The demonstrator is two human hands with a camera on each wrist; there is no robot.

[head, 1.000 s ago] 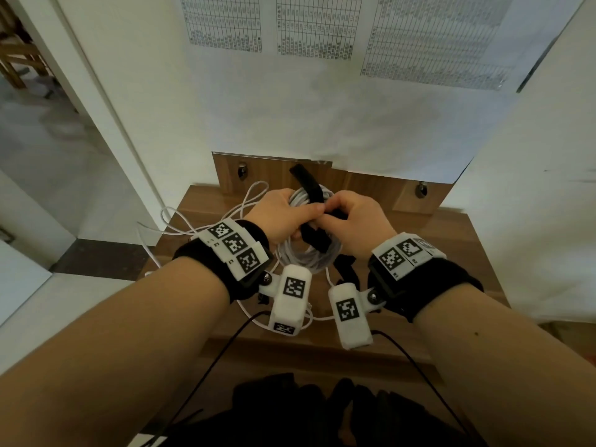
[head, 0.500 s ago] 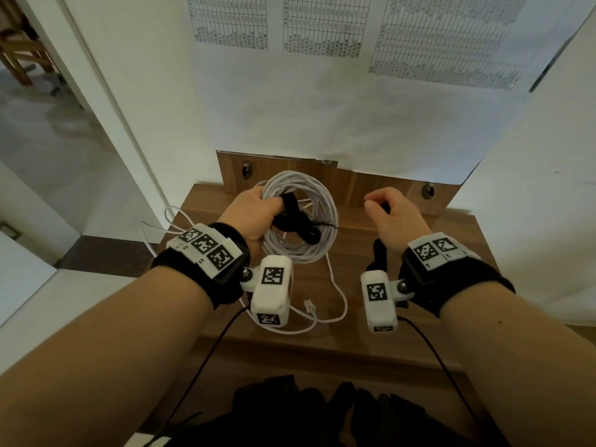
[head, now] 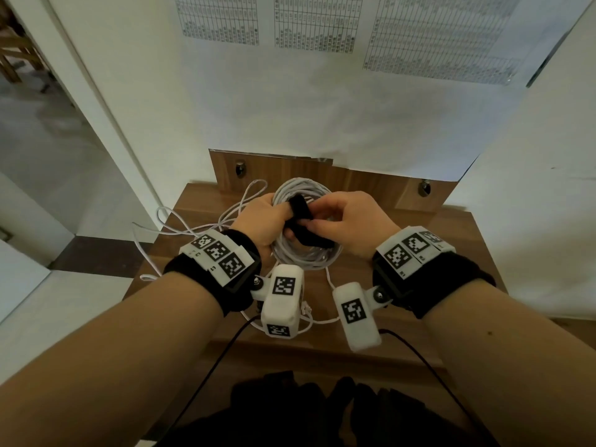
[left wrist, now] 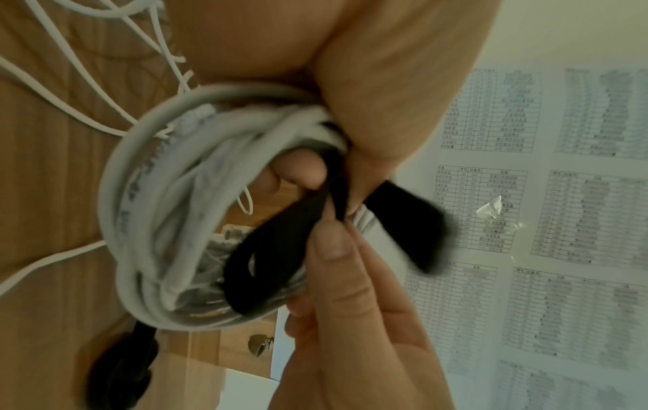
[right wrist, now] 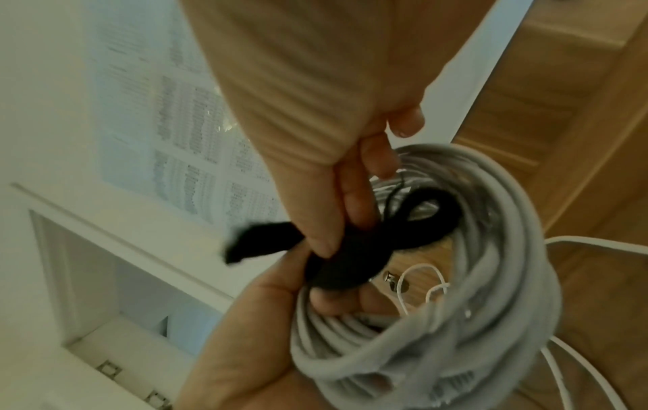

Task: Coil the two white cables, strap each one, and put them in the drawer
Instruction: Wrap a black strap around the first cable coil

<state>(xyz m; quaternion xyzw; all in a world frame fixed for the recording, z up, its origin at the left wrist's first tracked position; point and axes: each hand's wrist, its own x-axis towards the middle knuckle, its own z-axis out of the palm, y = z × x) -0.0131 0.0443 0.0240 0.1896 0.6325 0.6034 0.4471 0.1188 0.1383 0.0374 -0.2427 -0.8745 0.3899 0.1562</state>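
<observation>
A white cable coil is held upright above the wooden table. My left hand grips its left side, thumb over the strands. A black strap is looped round the coil there. My right hand pinches the strap's free end between thumb and fingers. In the left wrist view the strap passes through the coil. In the right wrist view my right fingers press the strap against the coil. The second white cable lies loose at the table's left.
A tail of cable with a connector trails near the table's front edge. Another black strap lies on the table. A wooden back panel and a paper-covered wall stand close behind. Floor drops off at the left.
Half a second ago my right hand was apart from the coil at the right; it has come back and taken the strap's end. My left hand has kept hold of the coil.
</observation>
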